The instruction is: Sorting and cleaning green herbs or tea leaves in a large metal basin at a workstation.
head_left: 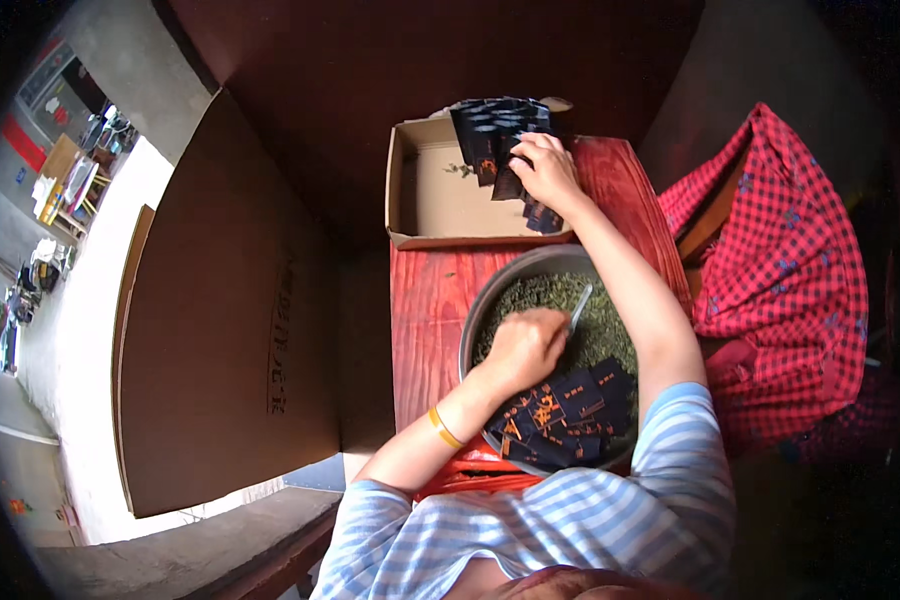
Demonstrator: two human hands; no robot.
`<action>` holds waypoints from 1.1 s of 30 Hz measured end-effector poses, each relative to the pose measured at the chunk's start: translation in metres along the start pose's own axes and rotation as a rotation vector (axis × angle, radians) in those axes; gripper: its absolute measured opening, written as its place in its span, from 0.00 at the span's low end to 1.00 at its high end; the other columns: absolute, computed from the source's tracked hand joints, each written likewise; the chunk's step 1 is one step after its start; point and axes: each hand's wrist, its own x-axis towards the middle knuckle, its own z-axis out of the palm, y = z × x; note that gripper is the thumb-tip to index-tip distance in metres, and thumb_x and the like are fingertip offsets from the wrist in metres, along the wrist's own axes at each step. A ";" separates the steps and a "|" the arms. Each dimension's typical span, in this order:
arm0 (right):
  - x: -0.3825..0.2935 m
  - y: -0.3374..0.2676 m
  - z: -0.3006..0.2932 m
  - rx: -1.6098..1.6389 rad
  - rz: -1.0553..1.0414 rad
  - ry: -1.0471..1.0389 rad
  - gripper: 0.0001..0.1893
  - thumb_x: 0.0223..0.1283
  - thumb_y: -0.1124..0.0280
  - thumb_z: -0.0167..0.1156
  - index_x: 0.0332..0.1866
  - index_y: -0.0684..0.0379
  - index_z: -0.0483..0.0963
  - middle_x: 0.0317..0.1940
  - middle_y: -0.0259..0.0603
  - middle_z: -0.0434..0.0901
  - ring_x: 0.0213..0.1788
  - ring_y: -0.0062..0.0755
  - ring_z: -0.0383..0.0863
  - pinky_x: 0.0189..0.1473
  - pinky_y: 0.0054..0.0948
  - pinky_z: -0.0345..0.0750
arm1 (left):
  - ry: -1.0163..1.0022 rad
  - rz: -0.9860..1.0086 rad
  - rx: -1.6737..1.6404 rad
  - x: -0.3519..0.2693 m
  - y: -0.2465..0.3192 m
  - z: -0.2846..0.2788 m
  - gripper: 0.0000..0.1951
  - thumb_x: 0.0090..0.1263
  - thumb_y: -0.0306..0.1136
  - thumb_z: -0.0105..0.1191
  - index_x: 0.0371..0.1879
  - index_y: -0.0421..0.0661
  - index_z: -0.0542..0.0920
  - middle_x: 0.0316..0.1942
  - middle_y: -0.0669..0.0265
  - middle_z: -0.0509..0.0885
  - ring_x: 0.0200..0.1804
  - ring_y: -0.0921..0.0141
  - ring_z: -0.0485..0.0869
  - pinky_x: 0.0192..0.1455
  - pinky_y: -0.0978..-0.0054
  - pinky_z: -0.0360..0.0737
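Note:
A round metal basin [471,315] holds loose dried green leaves [607,315], probably tea, with a pile of small dark printed packets [562,412] at its near side. Over the leaves, my left hand [529,345] is closed on the handle of a spoon or scoop [581,304]; its lower part is hidden. My right hand [547,169] reaches to the right side of a shallow cardboard box [465,242], its fingers on dark packets [506,180] standing there. Whether it grips one cannot be told. A few leaf bits lie on the box's floor.
The basin and box rest on a red wooden table [427,315]. A tall cardboard panel [225,322] bearing print stands at the left, with more brown board behind the box. Red-and-black checked cloth [787,277] hangs at the right. A crumpled red plastic sheet [472,472] lies beneath the basin's near edge.

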 end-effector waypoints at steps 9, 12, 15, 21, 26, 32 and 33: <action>0.045 0.019 0.063 -0.324 0.116 -0.117 0.13 0.56 0.65 0.62 0.47 0.54 0.80 0.62 0.44 0.73 0.70 0.45 0.62 0.70 0.50 0.58 | -0.251 0.016 0.137 -0.006 -0.003 0.010 0.11 0.65 0.35 0.57 0.41 0.42 0.81 0.35 0.54 0.85 0.41 0.54 0.84 0.44 0.58 0.80; 0.040 0.015 0.058 -0.395 0.138 -0.053 0.16 0.56 0.66 0.62 0.51 0.54 0.79 0.63 0.44 0.72 0.71 0.46 0.61 0.70 0.49 0.58 | -0.339 0.057 0.150 -0.008 0.001 0.010 0.13 0.65 0.38 0.57 0.42 0.42 0.81 0.34 0.53 0.84 0.41 0.55 0.84 0.45 0.59 0.80; 0.022 0.011 0.040 -0.248 0.046 0.036 0.17 0.57 0.66 0.62 0.53 0.53 0.77 0.63 0.47 0.72 0.70 0.48 0.64 0.69 0.50 0.60 | -0.319 0.061 0.120 -0.010 0.001 0.009 0.15 0.65 0.40 0.58 0.44 0.42 0.81 0.35 0.53 0.84 0.42 0.56 0.84 0.46 0.60 0.80; -0.059 -0.006 -0.039 -0.189 -0.060 -0.050 0.15 0.58 0.69 0.60 0.50 0.54 0.77 0.61 0.46 0.74 0.67 0.46 0.68 0.70 0.50 0.60 | -0.437 0.056 0.260 -0.015 0.030 -0.014 0.21 0.63 0.43 0.60 0.51 0.43 0.78 0.40 0.53 0.84 0.45 0.57 0.84 0.48 0.62 0.79; -0.120 -0.045 -0.089 -0.102 -0.037 -0.120 0.14 0.59 0.70 0.59 0.50 0.55 0.78 0.54 0.43 0.79 0.60 0.47 0.75 0.69 0.48 0.61 | -0.519 0.077 0.501 -0.022 0.037 -0.015 0.23 0.62 0.40 0.59 0.55 0.42 0.76 0.43 0.52 0.83 0.47 0.55 0.84 0.49 0.62 0.79; -0.136 -0.057 -0.110 0.235 0.114 -0.182 0.11 0.63 0.70 0.59 0.49 0.58 0.78 0.44 0.39 0.84 0.47 0.40 0.83 0.60 0.40 0.72 | -0.278 -0.003 0.208 0.009 0.034 -0.019 0.31 0.58 0.28 0.61 0.63 0.40 0.68 0.50 0.45 0.80 0.52 0.49 0.81 0.53 0.56 0.79; -0.142 -0.053 -0.107 0.514 0.258 -0.185 0.11 0.65 0.70 0.58 0.49 0.59 0.78 0.43 0.38 0.84 0.45 0.35 0.83 0.56 0.36 0.74 | -0.177 -0.002 0.129 0.014 0.036 -0.019 0.35 0.57 0.26 0.62 0.67 0.40 0.65 0.54 0.42 0.78 0.53 0.47 0.80 0.55 0.55 0.79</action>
